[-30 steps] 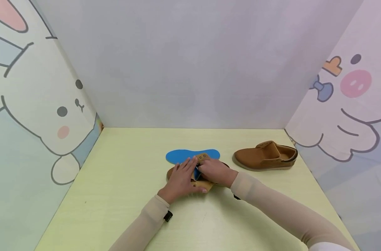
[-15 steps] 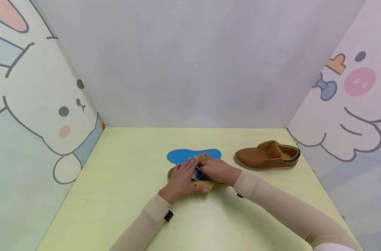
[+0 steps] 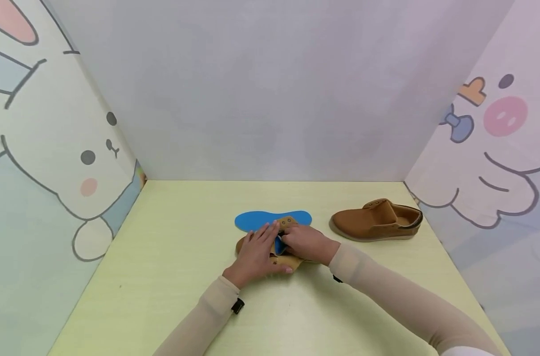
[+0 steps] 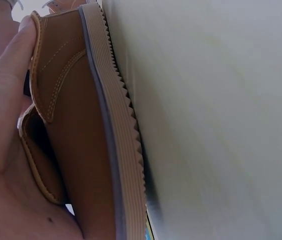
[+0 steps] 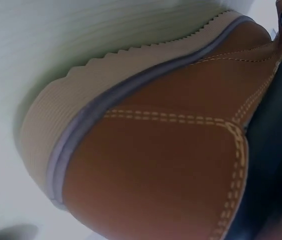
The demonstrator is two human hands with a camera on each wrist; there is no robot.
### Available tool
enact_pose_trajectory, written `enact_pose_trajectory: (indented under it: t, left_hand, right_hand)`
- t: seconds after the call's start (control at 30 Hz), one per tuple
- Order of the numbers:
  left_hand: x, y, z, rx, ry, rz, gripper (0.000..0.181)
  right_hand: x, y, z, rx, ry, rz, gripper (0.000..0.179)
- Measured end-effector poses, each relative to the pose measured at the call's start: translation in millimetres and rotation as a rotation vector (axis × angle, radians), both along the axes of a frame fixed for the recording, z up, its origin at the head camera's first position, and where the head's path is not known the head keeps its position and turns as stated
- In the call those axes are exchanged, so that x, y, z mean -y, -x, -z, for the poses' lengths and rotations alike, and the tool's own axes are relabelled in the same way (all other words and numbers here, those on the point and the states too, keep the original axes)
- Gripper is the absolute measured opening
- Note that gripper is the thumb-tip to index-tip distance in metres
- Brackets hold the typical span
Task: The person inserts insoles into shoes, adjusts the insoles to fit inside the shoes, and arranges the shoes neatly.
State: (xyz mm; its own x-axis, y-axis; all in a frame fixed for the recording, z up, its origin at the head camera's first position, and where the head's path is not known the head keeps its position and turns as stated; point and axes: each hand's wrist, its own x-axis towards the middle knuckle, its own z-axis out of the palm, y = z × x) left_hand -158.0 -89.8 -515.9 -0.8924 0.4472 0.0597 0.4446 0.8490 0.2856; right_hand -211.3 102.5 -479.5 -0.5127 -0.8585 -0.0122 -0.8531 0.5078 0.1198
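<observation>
A brown leather shoe [image 3: 289, 264] lies under both hands at mid-table, its toe to the left. My left hand [image 3: 256, 259] rests across its front with straight fingers, the thumb stretched over the near eyelet flap. In the left wrist view that thumb lies along the flap's edge above the ridged sole [image 4: 112, 130]. My right hand [image 3: 309, 242] reaches into the opening with curled fingers at a blue insole [image 3: 278, 245], part of which shows inside. Its fingertips are hidden in the shoe. The right wrist view shows the stitched heel [image 5: 156, 165] and dark lining [image 5: 268, 135].
Just behind the hands, a second blue insole [image 3: 254, 221] lies flat on the pale yellow table [image 3: 172, 257]. A matching brown shoe [image 3: 356, 225] stands upright at the right. Grey and cartoon-printed walls enclose the back and sides.
The head view shifts slightly between frames. Both hands keep nearly the same places on and in the shoe, and the blue insole inside it looks almost unchanged.
</observation>
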Motion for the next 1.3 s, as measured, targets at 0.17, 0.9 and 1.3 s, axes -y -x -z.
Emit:
enact_pose_trajectory:
  t: [0.17, 0.9, 1.3]
  left_hand:
    - [-0.9, 0.7, 0.9, 0.021, -0.007, -0.002, 0.124]
    - [0.4, 3.3, 0.9, 0.042, -0.012, 0.000, 0.125]
    - [0.0, 2.1, -1.6, 0.034, -0.014, 0.006, 0.123]
  right_hand:
    - [-3, 0.6, -2.0, 0.090, 0.032, 0.036, 0.019]
    - [-11, -3.2, -1.4, 0.139, 0.020, 0.111, 0.008]
    - [-13, -1.0, -2.9, 0.263, 0.127, 0.054, 0.021]
